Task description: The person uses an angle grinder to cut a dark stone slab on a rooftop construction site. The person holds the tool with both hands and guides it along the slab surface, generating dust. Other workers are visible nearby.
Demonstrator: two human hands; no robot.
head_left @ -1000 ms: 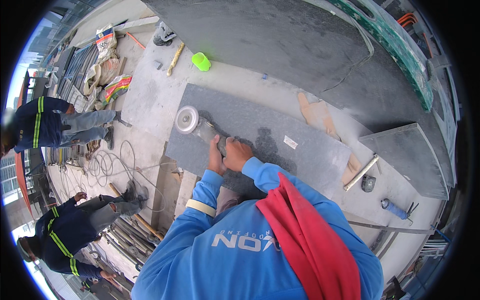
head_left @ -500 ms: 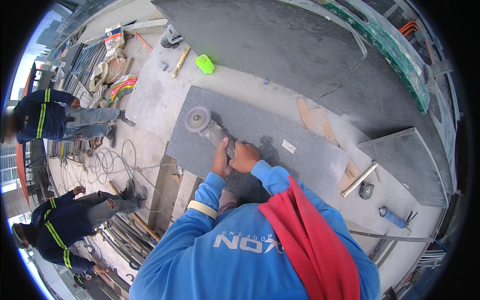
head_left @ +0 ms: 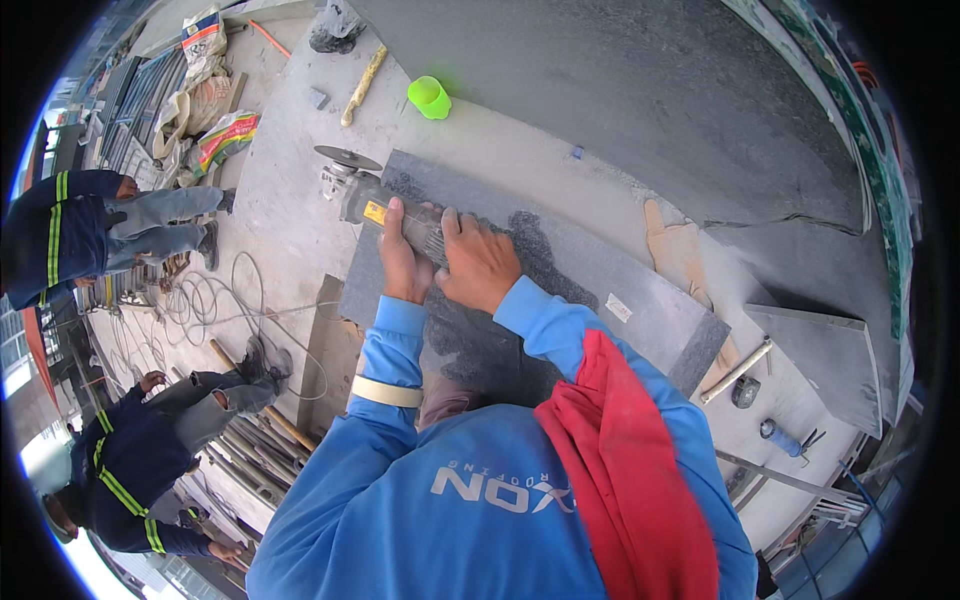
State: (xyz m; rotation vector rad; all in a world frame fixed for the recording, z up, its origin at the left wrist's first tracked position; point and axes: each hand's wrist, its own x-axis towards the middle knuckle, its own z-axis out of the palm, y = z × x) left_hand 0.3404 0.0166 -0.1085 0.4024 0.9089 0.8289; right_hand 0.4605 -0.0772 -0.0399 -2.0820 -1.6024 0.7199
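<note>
An angle grinder [head_left: 355, 198] with a thin grey cutting disc [head_left: 347, 157] is in both of my hands. My left hand [head_left: 404, 262] wraps the body from the near side, thumb along its casing. My right hand [head_left: 482, 262] is closed over the rear part of the body. The grinder is over the dark grey stone slab [head_left: 600, 260], its disc past the slab's far left end and seen almost edge-on. Dark wet-looking patches mark the slab's middle, near a small white sticker [head_left: 618, 307]. Whether the disc spins I cannot tell.
A green cup [head_left: 429, 98] and a stick [head_left: 363, 87] lie beyond the slab. Large grey slabs [head_left: 640, 90] stand at the far right. At right are a caulking gun [head_left: 785, 440] and cardboard [head_left: 675, 245]. Two people [head_left: 130, 460] stand left, near coiled cable [head_left: 215, 300].
The grinder has moved left and tilted, so its disc went from face-on over the slab to nearly edge-on beyond its end. My right hand has shifted onto the top of the body.
</note>
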